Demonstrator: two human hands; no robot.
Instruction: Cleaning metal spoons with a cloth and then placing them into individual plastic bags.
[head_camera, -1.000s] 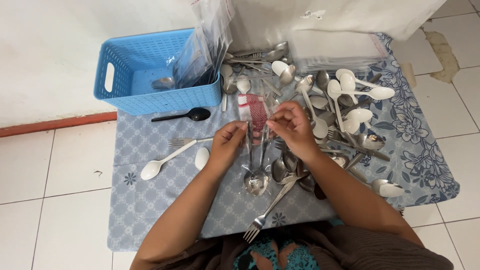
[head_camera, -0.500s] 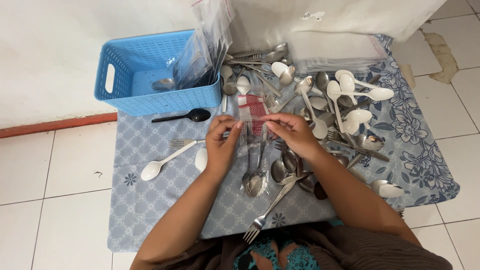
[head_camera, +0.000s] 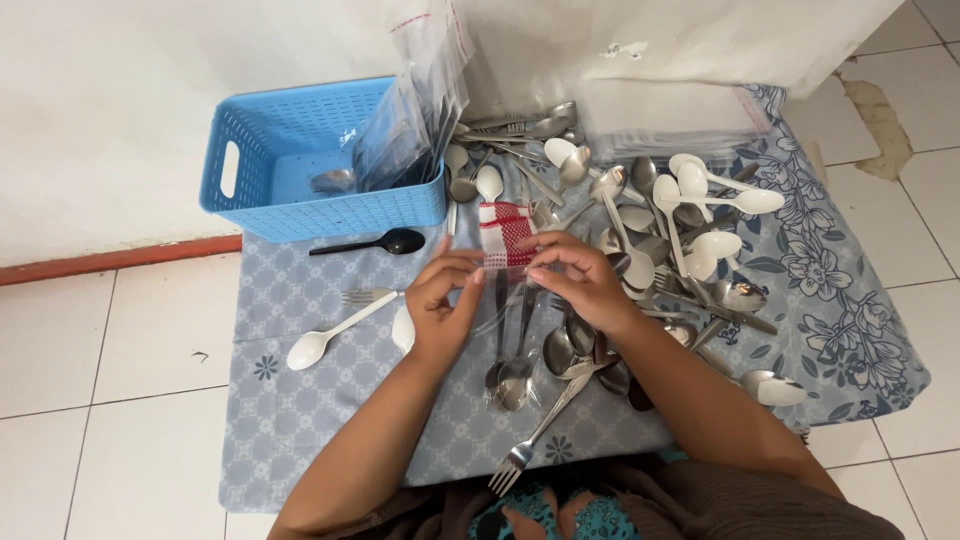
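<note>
Both hands pinching the top of a clear plastic bag (head_camera: 510, 320) over the patterned cloth (head_camera: 300, 420): left hand (head_camera: 445, 300) gripping its left edge, right hand (head_camera: 580, 280) its right edge. Inside the bag, metal spoons (head_camera: 512, 378), bowls down. Just beyond, a red-and-white checked cloth (head_camera: 503, 232). Further left, a blue basket (head_camera: 310, 165), black spoon (head_camera: 375, 243), white spoon (head_camera: 330, 335). Below, a fork (head_camera: 530, 440).
</note>
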